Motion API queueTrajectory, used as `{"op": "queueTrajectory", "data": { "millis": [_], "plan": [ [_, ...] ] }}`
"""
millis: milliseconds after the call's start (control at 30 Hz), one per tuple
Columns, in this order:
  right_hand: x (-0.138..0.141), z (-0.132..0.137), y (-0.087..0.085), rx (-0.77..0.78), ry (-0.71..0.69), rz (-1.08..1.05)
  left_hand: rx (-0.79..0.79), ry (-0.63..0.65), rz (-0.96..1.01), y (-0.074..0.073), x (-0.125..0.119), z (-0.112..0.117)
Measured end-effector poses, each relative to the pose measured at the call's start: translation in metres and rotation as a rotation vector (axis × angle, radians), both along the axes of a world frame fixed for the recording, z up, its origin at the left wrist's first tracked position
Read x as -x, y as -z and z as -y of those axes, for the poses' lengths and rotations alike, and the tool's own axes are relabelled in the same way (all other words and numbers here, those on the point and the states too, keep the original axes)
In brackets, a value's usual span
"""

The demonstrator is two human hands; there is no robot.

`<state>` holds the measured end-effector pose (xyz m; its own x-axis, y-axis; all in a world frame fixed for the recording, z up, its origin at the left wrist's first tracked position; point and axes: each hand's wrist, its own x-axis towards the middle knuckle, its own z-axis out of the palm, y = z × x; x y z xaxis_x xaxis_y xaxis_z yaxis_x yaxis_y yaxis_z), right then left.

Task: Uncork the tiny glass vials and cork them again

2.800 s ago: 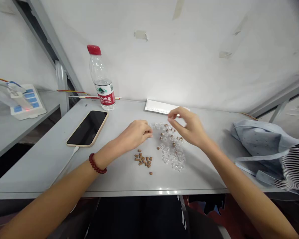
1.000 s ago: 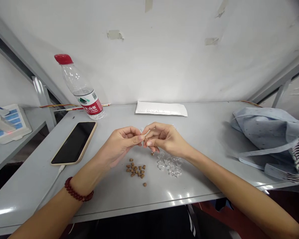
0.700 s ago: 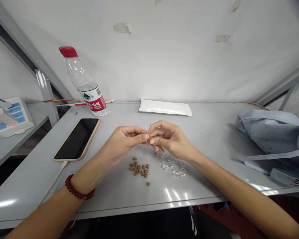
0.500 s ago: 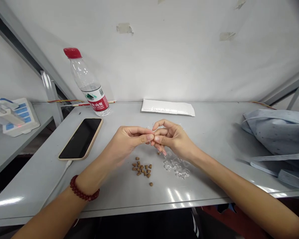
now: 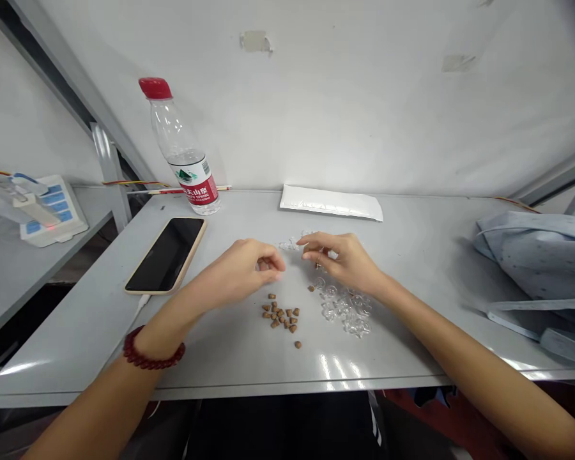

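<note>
My left hand (image 5: 246,268) hovers over the grey table, fingers loosely curled, thumb apart from them, nothing visible in it. To its right, my right hand (image 5: 345,259) has its thumb and fingers parted, low over clear plastic pieces that show between and beyond the fingers. A small brown piece under its thumb is partly hidden. Below my left hand lies a loose group of small brown cork-like plugs (image 5: 281,313), with one plug (image 5: 298,344) by itself nearer the front edge. Several small clear plastic pieces (image 5: 347,310) lie clustered below my right hand.
A white packet (image 5: 330,203) lies near the wall. At the left stand a red-capped water bottle (image 5: 191,172) and, before it, a phone (image 5: 167,255) on a white cable. A power strip (image 5: 55,211) sits further left. Light-blue fabric (image 5: 536,262) lies at the right.
My hands were together with fingertips pinched; they have come apart, the left moving left and the right opening over the clear pieces. The whole view has shifted slightly.
</note>
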<state>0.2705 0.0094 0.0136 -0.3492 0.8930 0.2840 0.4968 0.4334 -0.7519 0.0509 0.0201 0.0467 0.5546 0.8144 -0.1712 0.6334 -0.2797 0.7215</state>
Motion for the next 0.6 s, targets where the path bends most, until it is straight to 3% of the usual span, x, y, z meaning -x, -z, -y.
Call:
{"op": "queueTrajectory", "data": {
  "millis": [100,233,433,600],
  "plan": [
    [-0.012,-0.009,-0.001,-0.182,0.095,0.187,-0.088,0.162,-0.204,-0.001,0.013,-0.004],
    [-0.021,-0.016,-0.003,-0.19,0.091,0.256,-0.041,0.242,-0.278,0.002,0.017,-0.003],
    [-0.023,-0.018,0.001,-0.147,0.018,0.314,-0.065,0.208,-0.218,0.006,0.009,0.006],
    [-0.03,-0.026,0.006,-0.182,0.163,0.284,-0.056,0.197,-0.122,0.008,0.007,0.008]
  ]
}}
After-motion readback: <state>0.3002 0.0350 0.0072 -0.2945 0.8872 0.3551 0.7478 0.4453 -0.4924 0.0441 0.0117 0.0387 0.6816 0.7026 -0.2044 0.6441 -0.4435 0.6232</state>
